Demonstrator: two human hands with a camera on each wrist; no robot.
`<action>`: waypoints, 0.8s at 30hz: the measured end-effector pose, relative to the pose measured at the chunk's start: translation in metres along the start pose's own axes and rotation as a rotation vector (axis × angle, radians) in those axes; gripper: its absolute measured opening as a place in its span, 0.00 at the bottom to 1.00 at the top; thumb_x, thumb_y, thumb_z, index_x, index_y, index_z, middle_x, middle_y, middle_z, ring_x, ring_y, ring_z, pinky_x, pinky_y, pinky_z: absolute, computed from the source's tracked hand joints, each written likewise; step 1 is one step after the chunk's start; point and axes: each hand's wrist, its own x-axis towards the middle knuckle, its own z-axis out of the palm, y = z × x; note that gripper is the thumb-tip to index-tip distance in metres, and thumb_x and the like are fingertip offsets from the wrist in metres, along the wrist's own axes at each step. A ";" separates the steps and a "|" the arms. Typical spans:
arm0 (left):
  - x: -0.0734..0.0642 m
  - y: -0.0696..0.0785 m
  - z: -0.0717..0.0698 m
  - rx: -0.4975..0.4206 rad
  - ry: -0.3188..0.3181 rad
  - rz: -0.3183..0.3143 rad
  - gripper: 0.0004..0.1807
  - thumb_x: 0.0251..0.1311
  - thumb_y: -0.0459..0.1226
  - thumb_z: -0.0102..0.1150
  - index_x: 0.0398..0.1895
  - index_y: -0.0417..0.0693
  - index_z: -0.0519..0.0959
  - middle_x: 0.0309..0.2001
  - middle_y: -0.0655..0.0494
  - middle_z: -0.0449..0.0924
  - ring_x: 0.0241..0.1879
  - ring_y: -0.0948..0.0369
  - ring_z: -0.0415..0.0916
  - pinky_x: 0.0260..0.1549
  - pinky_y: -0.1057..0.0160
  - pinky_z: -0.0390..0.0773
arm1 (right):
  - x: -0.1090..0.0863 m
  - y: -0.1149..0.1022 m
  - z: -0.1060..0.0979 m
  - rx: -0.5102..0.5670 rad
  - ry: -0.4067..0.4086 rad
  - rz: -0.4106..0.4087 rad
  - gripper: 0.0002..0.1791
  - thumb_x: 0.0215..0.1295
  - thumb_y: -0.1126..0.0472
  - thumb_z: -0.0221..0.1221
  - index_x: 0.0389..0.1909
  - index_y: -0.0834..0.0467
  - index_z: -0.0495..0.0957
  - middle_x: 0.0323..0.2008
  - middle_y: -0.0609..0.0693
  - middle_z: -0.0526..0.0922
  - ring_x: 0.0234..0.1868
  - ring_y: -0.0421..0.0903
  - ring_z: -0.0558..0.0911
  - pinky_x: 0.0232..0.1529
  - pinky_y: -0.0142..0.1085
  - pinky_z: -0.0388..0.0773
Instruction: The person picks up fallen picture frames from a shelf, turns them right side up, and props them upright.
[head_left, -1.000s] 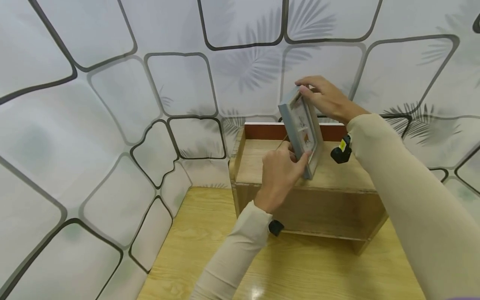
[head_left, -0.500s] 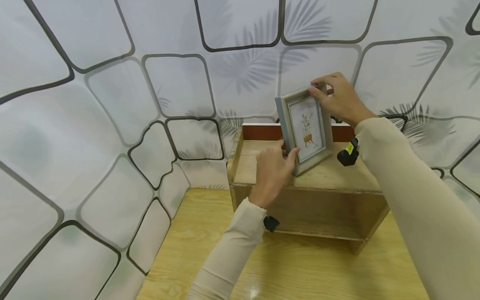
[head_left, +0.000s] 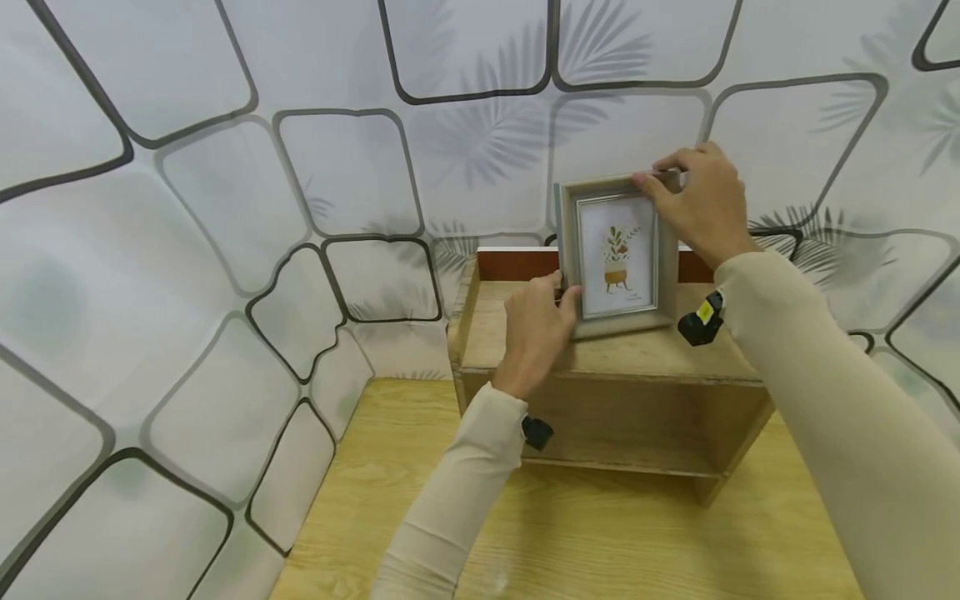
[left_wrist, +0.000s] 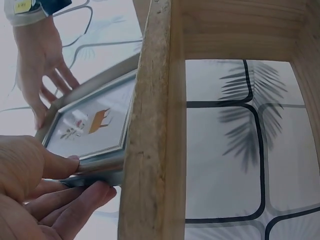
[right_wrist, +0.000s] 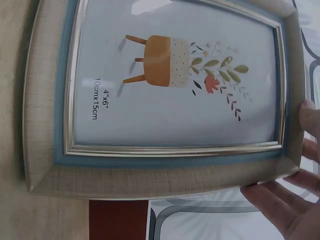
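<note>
A picture frame (head_left: 617, 253) with a beige and blue-grey border stands nearly upright on top of a small wooden shelf (head_left: 697, 358). Its print shows a plant in a three-legged orange pot. My left hand (head_left: 537, 327) pinches the frame's lower left side, thumb in front and fingers behind, as the left wrist view also shows. At the top right corner, my right hand (head_left: 699, 200) grips the frame between thumb and fingers. In the right wrist view the picture frame (right_wrist: 175, 155) fills most of the view, with the right hand (right_wrist: 290, 200) at its corner.
The shelf stands on a wood-grain table (head_left: 420, 467), its lower compartment facing me. A reddish-brown strip (head_left: 517, 265) runs along the shelf's back edge. Patterned wall covering (head_left: 495, 158) lies close behind and to the left.
The picture frame has turned from edge-on to facing me. The right hand has moved right with its corner, while the left hand has shifted slightly left and up.
</note>
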 end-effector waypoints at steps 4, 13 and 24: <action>0.003 -0.001 0.001 0.007 -0.005 0.002 0.14 0.68 0.39 0.64 0.48 0.36 0.87 0.44 0.46 0.88 0.27 0.58 0.83 0.29 0.58 0.82 | -0.005 -0.003 0.000 -0.029 0.043 0.041 0.30 0.71 0.41 0.59 0.55 0.66 0.82 0.53 0.67 0.76 0.56 0.66 0.74 0.57 0.64 0.66; 0.007 -0.002 0.003 0.012 -0.025 -0.027 0.16 0.69 0.38 0.62 0.55 0.38 0.84 0.47 0.46 0.87 0.38 0.51 0.87 0.40 0.53 0.84 | -0.014 -0.008 0.001 -0.060 0.103 0.106 0.32 0.71 0.39 0.57 0.56 0.65 0.82 0.54 0.66 0.75 0.53 0.67 0.75 0.54 0.63 0.69; 0.007 -0.008 0.000 -0.031 -0.056 -0.068 0.18 0.72 0.43 0.60 0.56 0.40 0.84 0.48 0.48 0.87 0.44 0.53 0.86 0.46 0.51 0.82 | -0.017 -0.011 0.001 -0.107 0.059 0.121 0.39 0.71 0.36 0.53 0.70 0.61 0.71 0.62 0.69 0.70 0.50 0.75 0.75 0.50 0.66 0.70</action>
